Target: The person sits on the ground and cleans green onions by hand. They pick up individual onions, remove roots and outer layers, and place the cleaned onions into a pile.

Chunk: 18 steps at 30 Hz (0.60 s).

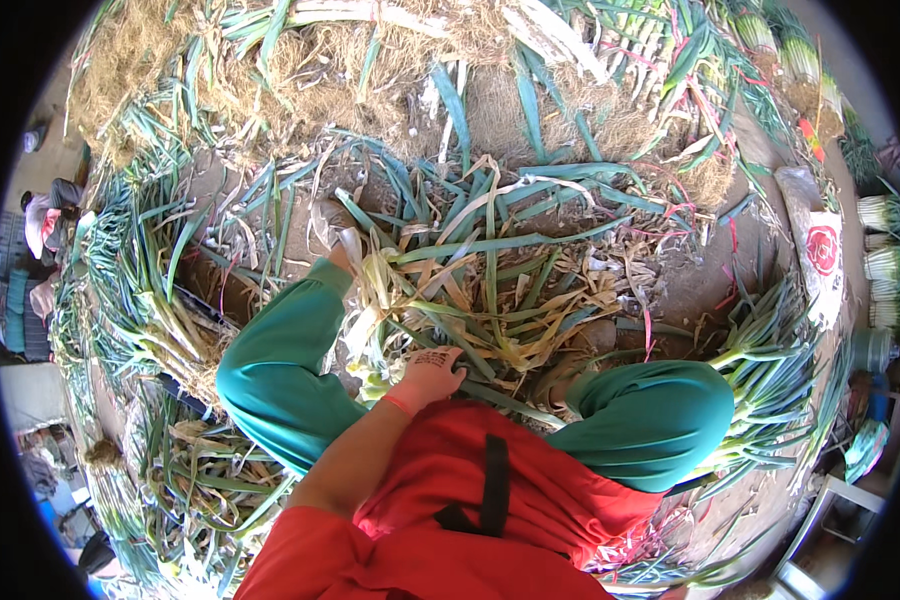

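Note:
My left hand (431, 375) reaches between my bent knees, its back turned up and its fingers curled under. It lies over a heap of stripped leek leaves (495, 300), green and dry yellow mixed. Pale peeled sheaths (375, 292) stand just beyond the wrist. What the fingertips touch is hidden, so I cannot tell if they grip a leaf. My right hand is out of view. On the right, beside my knee, lies a pile of leeks (765, 382) with long green tops.
Leeks with tangled roots (187, 330) lie to the left. Rooty stalks (390, 15) are heaped ahead. Tied leek bundles (885, 277) and a printed white sack (821, 255) are at right. Pink twine (649, 334) trails over the ground. A person (43, 221) is at far left.

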Available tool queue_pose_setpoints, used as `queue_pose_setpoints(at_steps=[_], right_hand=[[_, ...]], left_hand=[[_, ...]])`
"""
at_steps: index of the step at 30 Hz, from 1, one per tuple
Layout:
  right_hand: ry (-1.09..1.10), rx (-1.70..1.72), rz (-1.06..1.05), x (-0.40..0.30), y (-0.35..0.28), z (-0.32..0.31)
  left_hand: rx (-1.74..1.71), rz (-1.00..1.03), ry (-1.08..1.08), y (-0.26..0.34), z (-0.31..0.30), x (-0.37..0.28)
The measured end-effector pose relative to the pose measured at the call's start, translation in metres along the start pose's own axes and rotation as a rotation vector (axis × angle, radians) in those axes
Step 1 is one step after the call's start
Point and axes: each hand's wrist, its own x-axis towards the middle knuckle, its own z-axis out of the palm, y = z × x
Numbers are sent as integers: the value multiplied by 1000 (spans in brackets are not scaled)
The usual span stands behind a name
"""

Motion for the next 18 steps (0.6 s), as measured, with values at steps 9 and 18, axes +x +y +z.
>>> queue_pose_setpoints(at_steps=[9,18], right_hand=[[-158,14,-279,33,-73,209],[-680,-893,-650,-45,-128,657]], left_hand=[[-607,-206,500,-46,-93,17],[-142,-695,594,-135,6,69]])
